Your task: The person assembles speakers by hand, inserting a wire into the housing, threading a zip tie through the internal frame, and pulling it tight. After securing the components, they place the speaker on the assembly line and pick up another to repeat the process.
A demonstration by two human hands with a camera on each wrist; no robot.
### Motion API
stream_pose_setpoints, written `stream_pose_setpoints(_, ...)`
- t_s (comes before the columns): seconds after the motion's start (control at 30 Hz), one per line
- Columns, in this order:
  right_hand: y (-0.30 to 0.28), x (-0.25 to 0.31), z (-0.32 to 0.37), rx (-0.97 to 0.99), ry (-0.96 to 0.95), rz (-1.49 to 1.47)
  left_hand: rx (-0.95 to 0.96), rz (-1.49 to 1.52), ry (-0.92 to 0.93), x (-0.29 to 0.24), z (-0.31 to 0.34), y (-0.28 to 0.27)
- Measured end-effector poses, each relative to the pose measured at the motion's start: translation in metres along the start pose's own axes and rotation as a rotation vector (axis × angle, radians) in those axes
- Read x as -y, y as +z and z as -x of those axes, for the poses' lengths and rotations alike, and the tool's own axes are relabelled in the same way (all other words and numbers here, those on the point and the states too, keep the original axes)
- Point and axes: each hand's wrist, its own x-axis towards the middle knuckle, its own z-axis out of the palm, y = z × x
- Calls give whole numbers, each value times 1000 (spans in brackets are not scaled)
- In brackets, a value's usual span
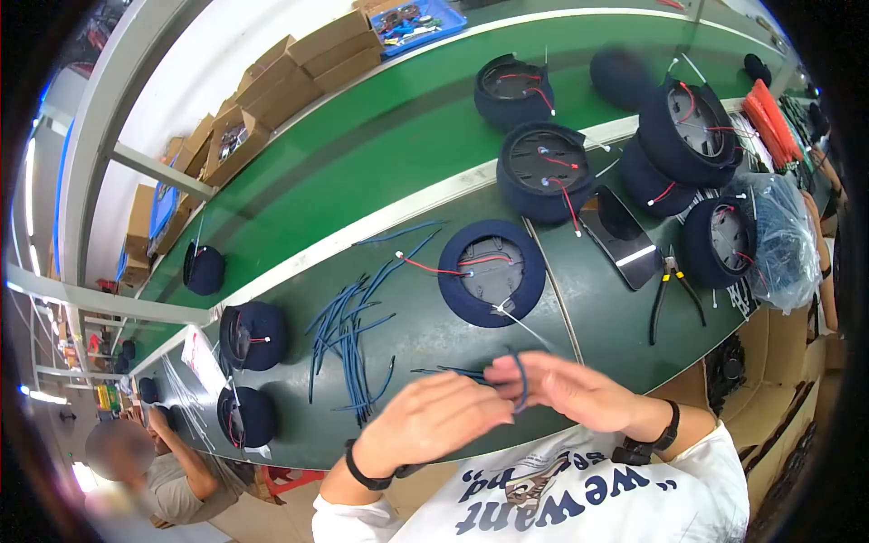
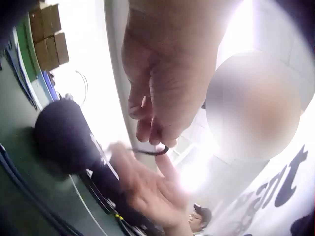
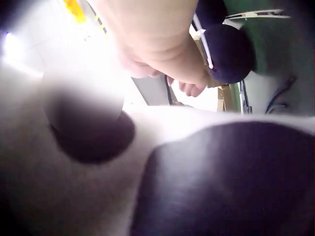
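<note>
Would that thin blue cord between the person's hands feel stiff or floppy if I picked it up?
Probably bendy: the thin blue cord curves between the left hand and right hand. It is likely light, being so slender. It may not go fully limp, though, since similar loose cords on the table lie in long, gentle curves.

Dark green tabletop (image 1: 606, 337) in the foreground, seam running across it. Beyond, a long brighter green surface (image 1: 362, 167) between pale rails (image 1: 398, 223). Left: grey metal frame (image 1: 86, 181) with crossbar (image 1: 163, 172), bowed by the lens. White expanse (image 1: 258, 36) behind; wall or panel, cannot tell. Bright light tube (image 1: 30, 172) at far left. Left wrist view: pale ceiling (image 2: 285, 32) with panel lines, strong glare low down.
</note>
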Motion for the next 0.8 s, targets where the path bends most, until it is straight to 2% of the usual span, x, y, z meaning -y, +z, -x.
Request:
stream_pose_setpoints(0.1, 1, 9, 6, -98, -261, -386, 32, 75, -3, -7, -9, 13)
stream_pose_setpoints(0.2, -4, 27, 21, -100, -478, -463, -42, 195, -143, 0, -9, 35)
stream_pose_setpoints(0.27, -6, 34, 22, -204, -517, -294, -66, 221, -276, 1, -16, 38)
stream_pose_setpoints(0.33, -10, 36, 15, -355, -563, -118, -126, 254, -319, 1, -25, 34)
stream_pose_setpoints(0.37, -18, 40, 15, -329, -476, 90, -155, 271, -335, 2, -30, 31)
stream_pose_setpoints(0.43, -36, 50, 22, -274, -287, 503, -207, 205, -243, 1, -40, 21)
stream_pose_setpoints(0.5, -27, 72, 25, -84, 58, 362, -251, 126, -159, -4, -52, 12)
stream_pose_setpoints(0.57, -16, 63, 20, 18, 41, -158, -225, 108, -76, -5, -66, 10)
stream_pose_setpoints(0.6, -20, 43, 13, 9, -120, -202, -232, 87, -6, -2, -74, 11)
stream_pose_setpoints(0.63, -17, 46, 8, -109, -183, -274, -238, 66, 59, -1, -80, 12)
stream_pose_setpoints(0.73, -14, 55, -7, -405, -385, -411, -231, 9, 56, -1, -76, 10)
stream_pose_setpoints(0.8, -26, 52, -11, -341, -561, -467, -210, 16, 16, 0, -76, 11)
